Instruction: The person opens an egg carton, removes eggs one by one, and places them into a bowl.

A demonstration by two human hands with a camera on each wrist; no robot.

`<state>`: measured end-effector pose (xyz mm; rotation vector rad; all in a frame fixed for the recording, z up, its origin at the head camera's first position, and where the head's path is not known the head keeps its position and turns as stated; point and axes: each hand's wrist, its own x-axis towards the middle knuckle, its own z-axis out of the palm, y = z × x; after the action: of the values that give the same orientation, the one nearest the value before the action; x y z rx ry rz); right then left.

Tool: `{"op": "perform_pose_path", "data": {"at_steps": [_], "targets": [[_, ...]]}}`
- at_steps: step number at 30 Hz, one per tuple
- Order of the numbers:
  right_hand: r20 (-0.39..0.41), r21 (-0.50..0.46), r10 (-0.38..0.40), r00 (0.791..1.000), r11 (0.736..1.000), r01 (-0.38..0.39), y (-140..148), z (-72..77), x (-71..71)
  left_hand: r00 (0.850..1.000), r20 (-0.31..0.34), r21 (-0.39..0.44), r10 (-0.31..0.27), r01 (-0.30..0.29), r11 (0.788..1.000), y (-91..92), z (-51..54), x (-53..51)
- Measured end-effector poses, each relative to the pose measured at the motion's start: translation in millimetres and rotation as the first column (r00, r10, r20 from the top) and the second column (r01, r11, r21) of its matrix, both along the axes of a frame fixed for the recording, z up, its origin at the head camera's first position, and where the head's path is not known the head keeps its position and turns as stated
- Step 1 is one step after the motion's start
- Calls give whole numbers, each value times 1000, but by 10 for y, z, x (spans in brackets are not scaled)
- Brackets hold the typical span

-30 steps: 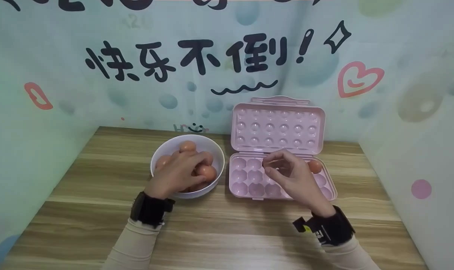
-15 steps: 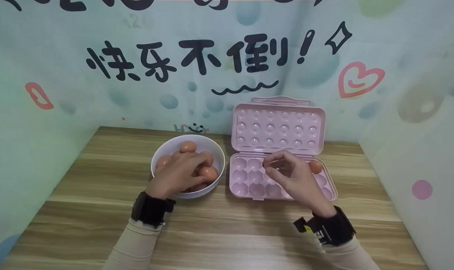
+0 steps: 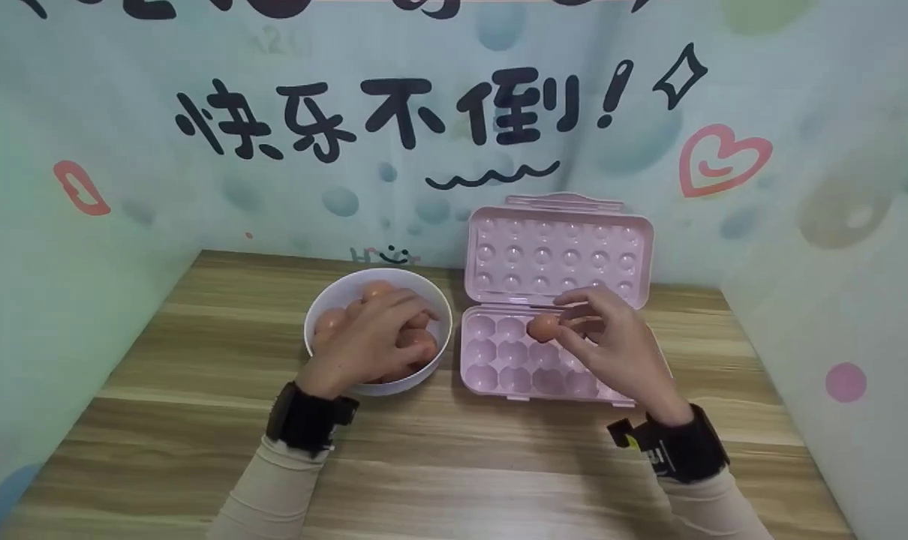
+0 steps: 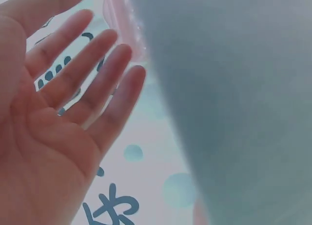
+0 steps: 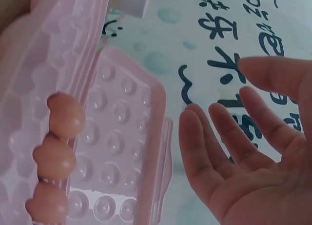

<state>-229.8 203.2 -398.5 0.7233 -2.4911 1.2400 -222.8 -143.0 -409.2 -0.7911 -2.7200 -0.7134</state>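
Observation:
A white bowl [image 3: 440, 345] of brown eggs [image 3: 332, 321] stands left of a pink egg carton [image 3: 478, 352] with its lid raised. My left hand [image 3: 364, 337] lies over the eggs in the bowl; its fingers look spread in the left wrist view, with nothing in the palm. My right hand [image 3: 619, 337] is above the carton's right side, fingertips close beside an egg [image 3: 545, 328] in the back row. In the right wrist view its fingers are extended and hold nothing. That view shows three eggs [image 5: 54, 157] in a row; my hand hides part of the carton in the head view.
The carton's lid [image 3: 559, 255] leans back near the printed backdrop [image 3: 274, 202]. Wood-patterned tabletop [image 3: 454, 450] extends in front of the bowl and carton. A blurred grey-blue surface [image 4: 234, 98] fills the right of the left wrist view.
My right hand has drawn back to the right, uncovering the back-row egg and covering the right-hand one. My left hand has shifted slightly over the eggs, its fingers reaching further across the bowl.

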Motion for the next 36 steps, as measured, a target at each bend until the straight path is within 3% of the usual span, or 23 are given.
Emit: {"op": "perform_pose_path", "data": {"at_steps": [5, 9, 14, 21, 24, 29, 36], "targets": [[-94, 194, 28, 995, 981, -9, 47, 30, -167, 995, -42, 68, -95, 97, 993, 120, 33, 22], [-140, 350, 126, 982, 934, -70, 59, 44, -352, 988, -71, 96, -136, 142, 985, 213, 13, 43], [-126, 470, 202, 971, 875, -121, 44, 5, -558, 984, -77, 99, -158, 165, 981, 311, -41, 47], [-11, 548, 193, 981, 822, -156, -17, -114, -745, 981, -62, 75, -184, 189, 979, 380, -113, 51], [-8, 565, 215, 977, 807, -173, -43, -175, -803, 975, -52, 85, -214, 218, 972, 409, -143, 51], [-47, 565, 251, 967, 805, -182, -82, -262, -863, 965, -69, 108, -254, 261, 959, 443, -188, 46], [-31, 577, 200, 979, 803, -146, -132, -337, -879, 963, -67, 111, -259, 266, 958, 449, -202, 48]]}}
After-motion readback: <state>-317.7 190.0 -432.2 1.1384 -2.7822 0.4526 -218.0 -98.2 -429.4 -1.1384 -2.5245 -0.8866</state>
